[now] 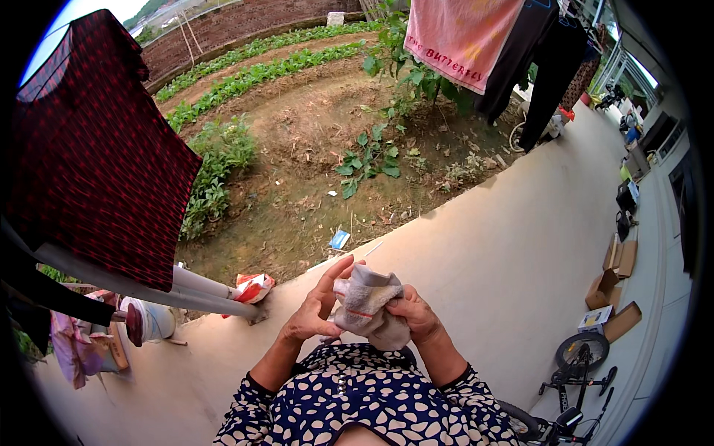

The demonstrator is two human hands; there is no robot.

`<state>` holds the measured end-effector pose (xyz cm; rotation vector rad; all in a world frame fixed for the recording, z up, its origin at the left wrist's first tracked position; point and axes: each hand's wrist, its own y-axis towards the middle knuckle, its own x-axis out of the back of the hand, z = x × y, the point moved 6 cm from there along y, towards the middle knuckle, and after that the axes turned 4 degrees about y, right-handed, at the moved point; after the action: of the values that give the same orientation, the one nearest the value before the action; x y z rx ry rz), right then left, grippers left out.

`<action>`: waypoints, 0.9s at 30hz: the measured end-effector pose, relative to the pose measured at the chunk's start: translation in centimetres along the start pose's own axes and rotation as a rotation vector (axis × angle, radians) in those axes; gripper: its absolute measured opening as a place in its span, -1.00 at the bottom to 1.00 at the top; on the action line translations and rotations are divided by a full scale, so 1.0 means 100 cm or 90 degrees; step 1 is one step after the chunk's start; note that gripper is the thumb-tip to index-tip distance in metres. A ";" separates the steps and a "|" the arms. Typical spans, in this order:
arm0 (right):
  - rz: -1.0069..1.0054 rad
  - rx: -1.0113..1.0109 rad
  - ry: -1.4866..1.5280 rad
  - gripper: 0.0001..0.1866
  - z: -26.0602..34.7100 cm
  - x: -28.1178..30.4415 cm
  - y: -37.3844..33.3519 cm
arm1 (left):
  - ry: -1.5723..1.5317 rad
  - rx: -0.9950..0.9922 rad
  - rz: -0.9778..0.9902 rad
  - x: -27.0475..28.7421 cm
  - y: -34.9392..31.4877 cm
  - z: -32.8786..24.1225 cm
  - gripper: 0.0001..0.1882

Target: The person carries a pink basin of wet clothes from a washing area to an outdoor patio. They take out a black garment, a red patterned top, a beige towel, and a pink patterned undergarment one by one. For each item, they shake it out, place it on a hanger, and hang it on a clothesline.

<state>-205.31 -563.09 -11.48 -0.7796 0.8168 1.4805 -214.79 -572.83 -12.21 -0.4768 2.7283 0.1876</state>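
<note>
A bunched greyish-white knitted cloth (369, 303) with thin orange-red lines is held up in front of my chest. Its folds hide its full shape, so I cannot tell whether it is a sock or a glove. My right hand (416, 316) is closed on its right side, thumb pressed on the front. My left hand (312, 312) is at the cloth's left edge, with index finger stretched up and thumb spread apart below. The cloth reaches into the gap between them, and some left fingers may be hidden behind it.
A dark red-patterned garment (104, 149) hangs at left, above a white pole (201, 290) and a bucket (152, 321). A pink towel (461, 41) and dark trousers (554, 74) hang ahead. Cardboard boxes (604, 290) and a bicycle (576, 379) line the right wall. Beyond the concrete edge lies a vegetable garden (297, 156).
</note>
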 end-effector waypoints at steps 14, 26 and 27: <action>-0.158 0.276 -0.741 -0.70 0.038 -0.050 0.028 | 0.216 -0.103 -0.372 0.089 -0.064 -0.058 -0.77; -0.202 0.772 -1.107 -0.66 0.116 -0.048 -0.019 | 0.380 0.062 -0.286 0.062 -0.029 -0.083 -0.85; -0.210 0.784 -1.106 -0.66 0.126 -0.043 -0.021 | 0.309 0.081 -0.307 0.060 -0.024 -0.082 -0.85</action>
<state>-203.03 -554.61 -1.29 1.1790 0.0394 0.6098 -221.86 -578.47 -7.01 -1.2568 2.9387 -0.2602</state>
